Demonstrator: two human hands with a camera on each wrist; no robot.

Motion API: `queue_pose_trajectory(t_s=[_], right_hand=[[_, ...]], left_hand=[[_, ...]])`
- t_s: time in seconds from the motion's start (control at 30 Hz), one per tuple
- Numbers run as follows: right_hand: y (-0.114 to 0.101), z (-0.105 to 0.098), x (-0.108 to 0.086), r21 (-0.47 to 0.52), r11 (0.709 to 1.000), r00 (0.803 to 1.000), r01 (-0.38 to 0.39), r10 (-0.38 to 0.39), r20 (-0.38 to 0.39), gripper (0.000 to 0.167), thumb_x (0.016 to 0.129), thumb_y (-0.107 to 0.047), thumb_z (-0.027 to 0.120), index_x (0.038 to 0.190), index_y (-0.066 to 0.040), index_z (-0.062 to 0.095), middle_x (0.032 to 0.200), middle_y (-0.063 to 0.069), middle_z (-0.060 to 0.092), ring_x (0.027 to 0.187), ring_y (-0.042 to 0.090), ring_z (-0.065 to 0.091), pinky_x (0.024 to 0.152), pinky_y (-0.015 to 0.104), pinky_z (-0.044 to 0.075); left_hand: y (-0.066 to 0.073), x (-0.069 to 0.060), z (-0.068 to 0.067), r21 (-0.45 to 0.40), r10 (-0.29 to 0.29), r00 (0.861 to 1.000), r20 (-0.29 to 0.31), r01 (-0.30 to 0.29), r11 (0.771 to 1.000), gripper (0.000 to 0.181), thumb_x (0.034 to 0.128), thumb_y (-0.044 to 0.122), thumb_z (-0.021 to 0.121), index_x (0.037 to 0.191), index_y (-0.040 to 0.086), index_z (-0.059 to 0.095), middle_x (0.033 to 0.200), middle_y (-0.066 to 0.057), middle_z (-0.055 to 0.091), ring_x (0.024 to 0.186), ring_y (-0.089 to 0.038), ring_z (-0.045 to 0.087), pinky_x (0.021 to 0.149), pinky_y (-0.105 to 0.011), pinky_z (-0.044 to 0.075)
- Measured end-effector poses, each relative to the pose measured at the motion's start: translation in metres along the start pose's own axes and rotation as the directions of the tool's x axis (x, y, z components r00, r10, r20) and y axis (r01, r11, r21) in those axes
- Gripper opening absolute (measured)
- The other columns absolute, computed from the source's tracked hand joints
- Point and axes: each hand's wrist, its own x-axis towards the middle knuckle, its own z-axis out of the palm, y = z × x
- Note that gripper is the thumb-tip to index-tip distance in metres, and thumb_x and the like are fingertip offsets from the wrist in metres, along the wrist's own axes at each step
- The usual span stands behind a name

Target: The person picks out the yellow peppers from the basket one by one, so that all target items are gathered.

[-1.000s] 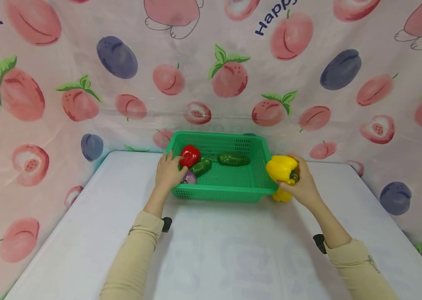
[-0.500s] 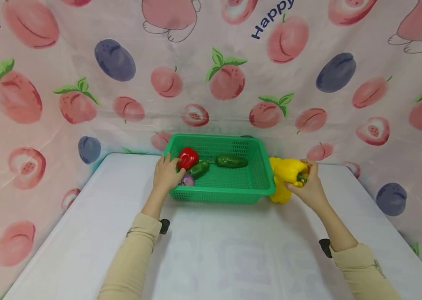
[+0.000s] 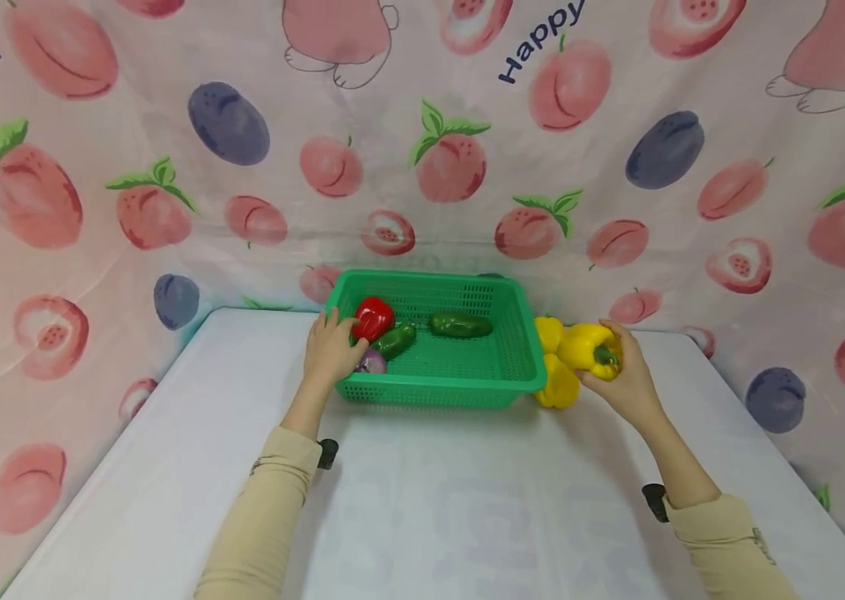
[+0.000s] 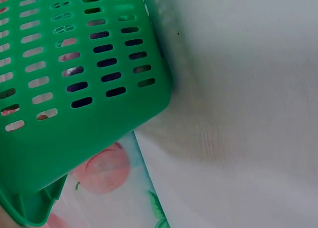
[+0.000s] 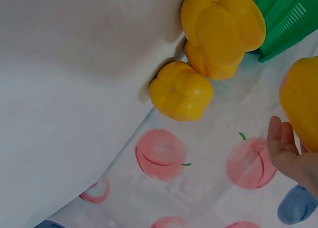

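Observation:
At the back of the table stands a green basket point(image 3: 437, 382). My left hand point(image 3: 330, 350) grips its left rim, thumb on the inner side; the left wrist view mostly shows the basket's slotted outer wall point(image 4: 109, 109). Inside lie a red bell pepper point(image 3: 374, 317), a purple onion point(image 3: 371, 362) and two long green vegetables, one beside the onion point(image 3: 397, 340) and one farther right point(image 3: 460, 325). Just right of the basket, my right hand point(image 3: 631, 379) holds a yellow bell pepper point(image 3: 586, 348) by its side, stem facing right. The right wrist view shows its fingers point(image 5: 285, 143) under that pepper.
Two more yellow bell peppers rest against the basket's right side, one nearer point(image 3: 559, 385) and one behind point(image 3: 548, 333). A fruit-print cloth point(image 3: 422, 233) hangs behind and beside the white table point(image 3: 452, 500).
My right hand has carried its yellow pepper rightward, away from the basket's rim. The yellow pepper behind has come into view. My left hand keeps its place on the basket.

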Motion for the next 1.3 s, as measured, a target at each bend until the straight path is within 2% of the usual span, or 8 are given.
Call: queue_pose_trajectory(t_s=[0.23, 0.37, 0.57, 0.67, 0.9, 1.17, 1.3], right_hand=[[0.002, 0.002, -0.001, 0.001, 0.999, 0.999, -0.038, 0.038, 0.018, 0.078, 0.076, 0.002, 0.069, 0.141, 0.004, 0.025, 0.139, 0.031, 0.033, 0.122, 0.046, 0.035, 0.104, 0.068, 0.026], [0.004, 0.001, -0.004, -0.017, 0.995, 0.993, -0.100, 0.101, 0.054, 0.081, 0.077, -0.001, 0.067, 0.142, 0.004, 0.018, 0.136, 0.035, 0.034, 0.119, 0.047, 0.037, 0.103, 0.067, 0.028], [0.004, -0.003, -0.008, -0.060, 0.978, 0.974, -0.200, 0.205, 0.095, 0.082, 0.080, -0.008, 0.066, 0.138, 0.006, 0.010, 0.132, 0.040, 0.031, 0.117, 0.050, 0.036, 0.103, 0.067, 0.029], [0.006, -0.006, -0.010, -0.086, 0.978, 0.976, -0.192, 0.200, 0.090, 0.080, 0.080, -0.010, 0.067, 0.137, 0.008, 0.014, 0.133, 0.039, 0.034, 0.117, 0.049, 0.038, 0.103, 0.065, 0.030], [0.012, -0.007, -0.014, -0.133, 0.985, 0.991, -0.113, 0.122, 0.062, 0.075, 0.078, -0.008, 0.069, 0.137, 0.011, 0.026, 0.130, 0.035, 0.041, 0.110, 0.045, 0.044, 0.096, 0.062, 0.036], [0.018, -0.012, -0.017, -0.193, 0.977, 0.993, -0.096, 0.108, 0.051, 0.072, 0.079, -0.007, 0.065, 0.139, 0.009, 0.028, 0.122, 0.037, 0.038, 0.101, 0.043, 0.041, 0.086, 0.060, 0.038], [0.023, -0.012, -0.015, -0.201, 0.977, 0.994, -0.074, 0.089, 0.067, 0.072, 0.078, -0.005, 0.066, 0.138, 0.012, 0.029, 0.122, 0.038, 0.040, 0.102, 0.045, 0.042, 0.089, 0.063, 0.038]], left_hand=[[-0.002, -0.002, -0.001, -0.014, -0.008, 1.000, -0.002, 0.008, 1.000, 0.050, 0.0936, 0.030, 0.048, 0.136, 0.003, 0.047, 0.153, -0.028, 0.019, 0.143, -0.045, 0.010, 0.119, -0.053, 0.010], [-0.002, -0.003, -0.001, -0.015, -0.009, 1.000, 0.003, 0.009, 1.000, 0.050, 0.0935, 0.030, 0.049, 0.136, 0.003, 0.047, 0.153, -0.028, 0.019, 0.143, -0.045, 0.010, 0.119, -0.053, 0.010], [-0.002, -0.001, 0.002, -0.009, -0.003, 1.000, 0.004, 0.003, 1.000, 0.050, 0.0936, 0.030, 0.049, 0.136, 0.003, 0.047, 0.153, -0.028, 0.020, 0.142, -0.046, 0.010, 0.119, -0.053, 0.010], [-0.001, 0.000, 0.003, -0.010, 0.002, 1.000, 0.005, -0.002, 1.000, 0.050, 0.0937, 0.030, 0.049, 0.136, 0.003, 0.048, 0.153, -0.028, 0.020, 0.142, -0.046, 0.011, 0.118, -0.053, 0.010], [-0.001, -0.001, 0.005, -0.009, 0.005, 1.000, 0.011, -0.005, 1.000, 0.050, 0.0939, 0.031, 0.048, 0.135, 0.003, 0.048, 0.152, -0.028, 0.020, 0.142, -0.046, 0.011, 0.118, -0.053, 0.011], [0.000, -0.001, 0.002, 0.000, 0.003, 1.000, -0.003, -0.003, 1.000, 0.049, 0.0932, 0.029, 0.049, 0.134, 0.003, 0.049, 0.152, -0.028, 0.021, 0.142, -0.046, 0.012, 0.119, -0.052, 0.011], [-0.001, -0.002, 0.000, 0.002, 0.006, 1.000, -0.008, -0.006, 1.000, 0.049, 0.0929, 0.029, 0.049, 0.134, 0.002, 0.049, 0.152, -0.029, 0.021, 0.141, -0.048, 0.012, 0.118, -0.054, 0.012]])
